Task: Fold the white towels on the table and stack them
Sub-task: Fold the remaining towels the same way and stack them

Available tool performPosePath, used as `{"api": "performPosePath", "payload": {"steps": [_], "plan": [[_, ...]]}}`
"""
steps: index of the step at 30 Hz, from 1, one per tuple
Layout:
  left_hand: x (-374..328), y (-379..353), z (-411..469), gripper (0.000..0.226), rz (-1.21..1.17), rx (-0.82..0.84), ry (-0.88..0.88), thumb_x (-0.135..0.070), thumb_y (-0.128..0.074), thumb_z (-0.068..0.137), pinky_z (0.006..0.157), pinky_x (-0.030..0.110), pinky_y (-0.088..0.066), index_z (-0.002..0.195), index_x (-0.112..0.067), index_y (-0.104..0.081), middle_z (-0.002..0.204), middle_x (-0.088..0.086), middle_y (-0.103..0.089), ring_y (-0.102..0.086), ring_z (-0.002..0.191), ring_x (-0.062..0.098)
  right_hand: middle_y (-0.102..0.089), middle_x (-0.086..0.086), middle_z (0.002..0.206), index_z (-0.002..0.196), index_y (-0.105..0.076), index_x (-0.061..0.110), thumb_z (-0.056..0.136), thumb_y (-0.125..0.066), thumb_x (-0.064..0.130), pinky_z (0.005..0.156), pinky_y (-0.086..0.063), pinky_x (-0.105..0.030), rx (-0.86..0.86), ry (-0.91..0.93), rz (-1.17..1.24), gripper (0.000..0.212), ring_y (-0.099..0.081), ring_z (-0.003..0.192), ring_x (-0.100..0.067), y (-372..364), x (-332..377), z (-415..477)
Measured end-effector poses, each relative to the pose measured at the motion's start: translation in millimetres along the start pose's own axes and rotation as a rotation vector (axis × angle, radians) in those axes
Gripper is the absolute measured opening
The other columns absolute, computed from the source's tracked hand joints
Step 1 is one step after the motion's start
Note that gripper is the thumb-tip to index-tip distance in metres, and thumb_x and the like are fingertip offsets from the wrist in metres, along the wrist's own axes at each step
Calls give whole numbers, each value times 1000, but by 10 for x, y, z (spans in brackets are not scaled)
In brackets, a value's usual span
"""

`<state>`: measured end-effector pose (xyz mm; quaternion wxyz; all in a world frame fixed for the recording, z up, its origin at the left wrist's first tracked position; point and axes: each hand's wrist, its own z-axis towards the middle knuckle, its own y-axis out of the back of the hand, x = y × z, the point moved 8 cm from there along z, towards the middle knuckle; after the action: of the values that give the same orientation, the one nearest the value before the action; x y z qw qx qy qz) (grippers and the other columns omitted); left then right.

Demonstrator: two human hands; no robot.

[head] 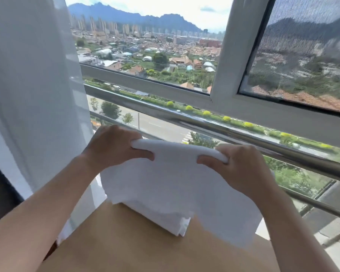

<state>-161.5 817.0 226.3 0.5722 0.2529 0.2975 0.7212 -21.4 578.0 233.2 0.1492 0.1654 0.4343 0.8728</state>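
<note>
I hold a white towel (177, 179) up above the light wooden table (126, 250). My left hand (114, 146) grips its folded top edge on the left, and my right hand (238, 165) grips the same edge on the right. The towel hangs down from both hands, and its lower edge drapes toward the table. Under it, a pile of folded white towels (175, 222) rests on the table's far part, mostly hidden by the hanging cloth.
A white curtain (33, 95) hangs at the left, close to the table's left edge. Metal rails (224, 130) and a window frame (222, 75) run behind the table. The near part of the table shows bare wood.
</note>
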Motion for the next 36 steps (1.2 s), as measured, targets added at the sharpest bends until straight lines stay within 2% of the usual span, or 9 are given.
{"api": "performPosePath", "payload": {"steps": [4, 8, 12, 15, 19, 22, 26, 31, 36], "plan": [[505, -294, 424, 87, -80, -17, -89, -103, -29, 56, 55, 27, -34, 57, -21, -57, 52, -5, -62, -62, 54, 25, -32, 6, 45, 55, -31, 24, 79, -45, 82, 52, -39, -36, 9, -90, -36, 65, -35, 47, -15, -303, 66, 490], [854, -569, 941, 73, -105, 22, -149, -95, -37, 53, 57, 31, -41, 53, -24, -54, 57, 3, -65, -66, 58, 29, -46, 3, 54, 61, -44, 18, 79, -45, 79, 57, -40, -37, -17, -121, -210, 63, -56, 60, -30, -482, 44, 1013], [981, -409, 1314, 66, -55, -254, -346, -81, -52, 75, 48, 29, -45, 64, -18, -63, 62, -3, -63, -66, 58, 25, -51, -1, 51, 60, -45, 21, 82, -50, 75, 49, -27, -25, -338, -48, -450, 59, -54, 46, -26, -237, 127, 1282], [1072, -542, 1173, 53, -67, -352, -437, -70, -64, 83, 45, 30, -45, 69, -20, -64, 70, -2, -63, -61, 68, 24, -55, -2, 55, 61, -56, 18, 84, -56, 71, 47, -34, -26, -421, 41, -472, 58, -55, 48, -24, -439, 213, 1155], [1051, -1339, 315, 55, -160, -55, -595, -69, -56, 80, 40, 27, -45, 60, -19, -61, 62, -3, -59, -65, 61, 21, -52, -1, 54, 56, -54, 16, 87, -52, 70, 43, -35, -29, -197, 20, -409, 62, -54, 47, -25, -1428, 325, 581], [1110, -1725, -126, 61, -197, 152, -546, -77, -44, 72, 39, 17, -33, 51, -21, -55, 55, -10, -55, -62, 52, 13, -50, 4, 52, 54, -51, 21, 83, -53, 71, 43, -30, -27, -82, -85, -352, 58, -54, 45, -19, -1982, 344, 183], [1188, -1879, -153, 66, -271, 253, -443, -84, -44, 69, 44, 23, -30, 53, -20, -49, 55, -7, -51, -60, 52, 19, -48, 4, 50, 53, -44, 21, 84, -50, 77, 44, -31, -28, -76, -228, -292, 63, -50, 45, -17, -2077, 247, 62], [1184, -1729, -104, 67, -266, 206, -445, -85, -44, 73, 44, 20, -24, 52, -21, -48, 52, -8, -46, -56, 49, 18, -44, 5, 50, 53, -42, 22, 86, -49, 78, 44, -28, -29, -98, -193, -280, 65, -45, 44, -16, -1969, 286, 98], [1177, -1768, -368, 65, -287, 325, -413, -87, -44, 70, 48, 26, -38, 72, -23, -52, 67, -10, -54, -57, 60, 18, -46, 6, 55, 57, -45, 22, 89, -36, 80, 44, -29, -28, 1, -231, -265, 67, -49, 48, -15, -2043, 398, -30]]}}
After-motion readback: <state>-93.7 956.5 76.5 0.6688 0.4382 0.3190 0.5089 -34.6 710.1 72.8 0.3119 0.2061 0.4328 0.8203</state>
